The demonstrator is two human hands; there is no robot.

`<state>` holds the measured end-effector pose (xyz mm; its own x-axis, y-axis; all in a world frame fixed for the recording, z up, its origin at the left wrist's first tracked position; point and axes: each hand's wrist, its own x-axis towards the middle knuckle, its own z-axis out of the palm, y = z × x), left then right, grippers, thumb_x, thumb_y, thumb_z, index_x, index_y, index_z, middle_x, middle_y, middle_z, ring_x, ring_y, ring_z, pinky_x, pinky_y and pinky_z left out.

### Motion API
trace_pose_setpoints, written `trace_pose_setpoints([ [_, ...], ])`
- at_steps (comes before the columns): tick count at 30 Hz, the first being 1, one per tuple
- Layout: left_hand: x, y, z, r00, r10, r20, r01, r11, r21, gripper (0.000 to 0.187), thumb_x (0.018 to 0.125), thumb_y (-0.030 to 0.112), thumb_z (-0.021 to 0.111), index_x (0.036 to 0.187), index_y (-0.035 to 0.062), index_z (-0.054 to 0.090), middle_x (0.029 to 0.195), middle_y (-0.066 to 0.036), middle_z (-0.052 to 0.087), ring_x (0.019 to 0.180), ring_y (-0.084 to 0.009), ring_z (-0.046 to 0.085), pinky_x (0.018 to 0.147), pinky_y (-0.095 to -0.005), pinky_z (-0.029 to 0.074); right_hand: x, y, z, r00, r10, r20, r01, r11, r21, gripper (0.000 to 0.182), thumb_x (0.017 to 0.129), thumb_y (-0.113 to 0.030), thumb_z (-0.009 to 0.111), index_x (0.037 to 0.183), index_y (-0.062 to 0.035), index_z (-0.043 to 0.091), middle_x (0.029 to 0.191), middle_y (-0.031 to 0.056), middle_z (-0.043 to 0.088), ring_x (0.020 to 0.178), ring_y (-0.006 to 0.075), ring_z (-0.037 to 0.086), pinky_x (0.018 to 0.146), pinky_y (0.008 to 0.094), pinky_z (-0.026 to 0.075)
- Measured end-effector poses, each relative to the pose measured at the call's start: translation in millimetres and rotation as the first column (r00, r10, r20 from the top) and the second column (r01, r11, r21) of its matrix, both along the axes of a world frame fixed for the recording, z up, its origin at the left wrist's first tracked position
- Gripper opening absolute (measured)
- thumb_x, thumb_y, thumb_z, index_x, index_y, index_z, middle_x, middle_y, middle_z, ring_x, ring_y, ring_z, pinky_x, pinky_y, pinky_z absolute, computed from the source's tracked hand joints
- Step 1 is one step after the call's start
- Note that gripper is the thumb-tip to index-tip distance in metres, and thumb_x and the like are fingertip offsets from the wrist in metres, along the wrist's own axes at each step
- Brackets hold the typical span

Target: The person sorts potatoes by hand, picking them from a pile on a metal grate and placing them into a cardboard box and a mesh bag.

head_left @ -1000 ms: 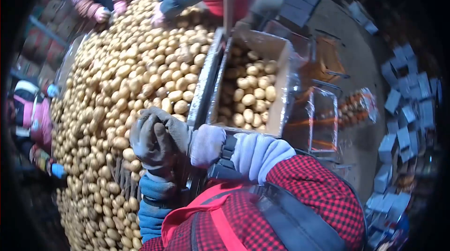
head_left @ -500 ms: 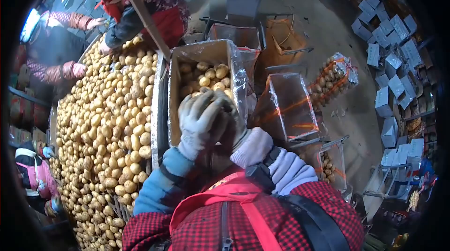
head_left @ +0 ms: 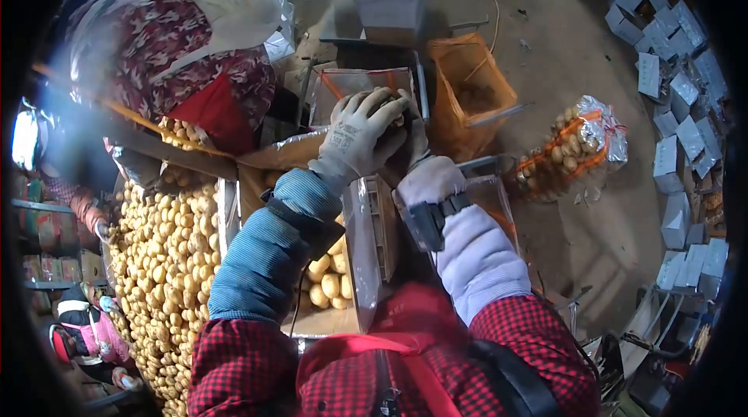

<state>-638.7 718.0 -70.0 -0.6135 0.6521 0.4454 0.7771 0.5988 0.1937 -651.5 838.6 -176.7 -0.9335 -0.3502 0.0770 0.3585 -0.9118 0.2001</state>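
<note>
My left hand (head_left: 358, 134), in a pale work glove, curls over a dark, rounded potato (head_left: 399, 118). Cupped against its other side is my right hand (head_left: 418, 133), also gloved; its fingers are partly hidden. Both hands are together over the near edge of a clear-lined bag on a frame (head_left: 323, 98). Below my forearms stands a cardboard box lined with clear plastic (head_left: 363, 249), with potatoes (head_left: 331, 286) inside. How many potatoes my hands hold is hidden.
A large heap of potatoes (head_left: 167, 261) lies on the left, behind a board. An orange mesh bag (head_left: 471, 78) stands open on the right, near a filled bag of potatoes (head_left: 573, 144). A co-worker in a patterned jacket (head_left: 167, 43) bends over the heap. White cartons (head_left: 676, 156) lie far right.
My hands have moved forward, away from the box of potatoes, to the framed bag beyond it. My view has shifted, and the co-worker in the patterned jacket is bent lower over the heap.
</note>
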Motion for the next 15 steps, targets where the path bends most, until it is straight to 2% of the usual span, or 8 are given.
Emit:
trace_pose_setpoints([
  [2, -17, -2, -9, 0.998, 0.044, 0.046, -0.041, 0.997, -0.063, 0.058, 0.086, 0.029, 0.074, 0.14, 0.0135, 0.059, 0.143, -0.02, 0.056, 0.132, -0.0416, 0.052, 0.11, -0.0529, 0.039, -29, 1, -26, 0.991, -0.093, -0.097, 0.116, 0.957, 0.265, 0.042, 0.105, -0.048, 0.055, 0.123, -0.0122, 0.068, 0.123, 0.0068, 0.068, 0.11, 0.0256, 0.067, 0.097, 0.0399, 0.055],
  [4, -17, -8, -9, 0.994, 0.109, 0.025, -0.109, 0.994, -0.017, 0.06, 0.085, 0.029, 0.074, 0.141, 0.0126, 0.059, 0.144, -0.02, 0.056, 0.131, -0.0414, 0.053, 0.11, -0.0534, 0.039, -57, 6, -29, 0.981, 0.025, 0.191, -0.076, 0.963, 0.26, 0.043, 0.104, -0.051, 0.055, 0.115, -0.012, 0.069, 0.115, 0.0103, 0.07, 0.1, 0.0271, 0.069, 0.087, 0.0397, 0.059],
  [6, -4, -23, -11, 0.992, 0.121, 0.039, -0.119, 0.992, -0.037, 0.067, 0.08, 0.026, 0.077, 0.142, 0.0083, 0.058, 0.144, -0.023, 0.055, 0.131, -0.0426, 0.053, 0.11, -0.0535, 0.04, -93, 1, -90, 0.999, -0.004, 0.05, -0.02, 0.881, 0.472, 0.04, 0.103, -0.051, 0.058, 0.108, -0.0126, 0.068, 0.104, 0.0138, 0.071, 0.088, 0.0301, 0.069, 0.079, 0.0423, 0.061],
  [8, 17, -39, -8, 0.984, 0.156, 0.082, -0.15, 0.986, -0.073, 0.068, 0.078, 0.025, 0.078, 0.14, 0.0076, 0.059, 0.143, -0.024, 0.055, 0.13, -0.0438, 0.053, 0.109, -0.0535, 0.041, -95, -7, -59, 0.902, -0.096, 0.42, -0.11, 0.891, 0.441, 0.037, 0.099, -0.05, 0.064, 0.092, -0.0138, 0.065, 0.087, 0.0135, 0.07, 0.074, 0.0294, 0.066, 0.069, 0.0423, 0.059],
  [12, 63, -80, -1, 0.948, 0.273, 0.165, -0.255, 0.959, -0.121, 0.067, 0.077, 0.019, 0.08, 0.14, 0.0086, 0.059, 0.144, -0.024, 0.055, 0.129, -0.0434, 0.054, 0.109, -0.0527, 0.042, -119, -9, -99, 0.887, -0.074, 0.456, -0.2, 0.828, 0.525, 0.041, 0.098, -0.054, 0.063, 0.096, -0.0125, 0.064, 0.092, 0.0104, 0.07, 0.078, 0.0285, 0.066, 0.078, 0.0473, 0.057],
  [13, 75, -88, -4, 0.936, 0.323, 0.144, -0.305, 0.943, -0.131, 0.064, 0.078, 0.018, 0.079, 0.139, 0.0073, 0.06, 0.143, -0.023, 0.056, 0.128, -0.0433, 0.055, 0.108, -0.0524, 0.043, -114, -6, -86, 0.99, -0.121, 0.068, -0.01, 0.426, 0.905, 0.042, 0.098, -0.056, 0.061, 0.097, -0.0136, 0.063, 0.091, 0.01, 0.069, 0.081, 0.0266, 0.065, 0.079, 0.0481, 0.056],
  [14, 88, -97, -2, 0.925, 0.339, 0.173, -0.322, 0.939, -0.122, 0.063, 0.079, 0.017, 0.079, 0.138, 0.0053, 0.06, 0.143, -0.024, 0.057, 0.127, -0.0438, 0.056, 0.108, -0.0526, 0.043, -99, -4, -74, 0.924, -0.205, 0.322, -0.095, 0.693, 0.714, 0.043, 0.098, -0.054, 0.062, 0.106, -0.0119, 0.063, 0.1, 0.0136, 0.067, 0.091, 0.0253, 0.065, 0.082, 0.0456, 0.058],
  [15, 99, -103, 0, 0.905, 0.373, 0.206, -0.355, 0.927, -0.119, 0.061, 0.081, 0.021, 0.078, 0.137, 0.0066, 0.06, 0.143, -0.024, 0.056, 0.128, -0.0428, 0.055, 0.109, -0.0528, 0.042, -109, -5, -79, 0.868, -0.152, 0.473, -0.224, 0.73, 0.645, 0.049, 0.098, -0.054, 0.064, 0.118, -0.0097, 0.06, 0.113, 0.016, 0.064, 0.1, 0.0276, 0.064, 0.087, 0.0462, 0.058],
])
